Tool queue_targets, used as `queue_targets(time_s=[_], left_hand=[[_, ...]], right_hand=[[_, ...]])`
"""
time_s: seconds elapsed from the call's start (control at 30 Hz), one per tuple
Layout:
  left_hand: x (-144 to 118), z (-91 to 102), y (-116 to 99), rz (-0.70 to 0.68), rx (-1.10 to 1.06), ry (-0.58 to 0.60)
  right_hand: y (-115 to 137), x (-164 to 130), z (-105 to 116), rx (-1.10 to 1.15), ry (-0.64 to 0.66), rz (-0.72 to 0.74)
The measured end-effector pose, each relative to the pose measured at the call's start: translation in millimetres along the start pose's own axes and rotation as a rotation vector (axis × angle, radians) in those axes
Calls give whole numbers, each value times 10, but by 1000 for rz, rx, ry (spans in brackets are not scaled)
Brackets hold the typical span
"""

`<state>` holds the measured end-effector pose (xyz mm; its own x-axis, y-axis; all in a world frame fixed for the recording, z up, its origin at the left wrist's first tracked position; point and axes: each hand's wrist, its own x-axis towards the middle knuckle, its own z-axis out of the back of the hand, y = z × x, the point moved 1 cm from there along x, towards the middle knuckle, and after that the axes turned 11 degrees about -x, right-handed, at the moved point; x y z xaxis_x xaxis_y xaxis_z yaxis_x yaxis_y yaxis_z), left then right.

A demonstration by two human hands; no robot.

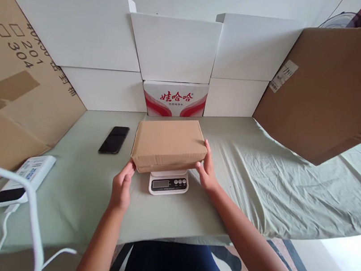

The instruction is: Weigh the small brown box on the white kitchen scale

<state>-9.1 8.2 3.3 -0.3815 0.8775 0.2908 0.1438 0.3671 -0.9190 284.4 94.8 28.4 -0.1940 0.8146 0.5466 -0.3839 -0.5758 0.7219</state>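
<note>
Head view. Brown cardboard box [168,144], closed, sits flat on top of a small white digital scale [169,182]; the box overhangs the scale on both sides, and only the scale's front strip with display and buttons shows beneath it.

Left hand [121,186]: grip open, fingers together and extended, fingertips at the box's near left corner. Holds nothing; whether it touches the corner or stops just short I cannot tell.

Right hand [207,170]: grip open, palm flat against the box's right end, fingers running up along that side. In contact with the box, not wrapped round it.

So the box lies between the two hands, nearer the right palm, its weight on the scale.

Worktop [249,173] covered with a pale green cloth, wrinkled toward the right. Black phone [114,139] lies face up left of the box, apart from it. White power bank [24,179] with cable at the near left edge. Red-and-white printed carton [174,99] stands just behind the box, flanked by white boxes [80,32].
</note>
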Motion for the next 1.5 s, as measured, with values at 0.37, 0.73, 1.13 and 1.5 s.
queue_targets(time_s=[0.37, 0.73, 1.13, 1.5], left_hand=[[9, 3, -10, 7, 20, 11], [-19, -30, -40, 0, -8, 10], [1154, -468, -127, -48, -172, 46], [1305, -452, 469, 93, -158, -11]], right_hand=[[54, -13, -2, 1, -50, 0], [66, 7, 5, 32, -60, 12], [112, 923, -77, 111, -131, 67], [-450, 1056, -410, 88, -137, -85]])
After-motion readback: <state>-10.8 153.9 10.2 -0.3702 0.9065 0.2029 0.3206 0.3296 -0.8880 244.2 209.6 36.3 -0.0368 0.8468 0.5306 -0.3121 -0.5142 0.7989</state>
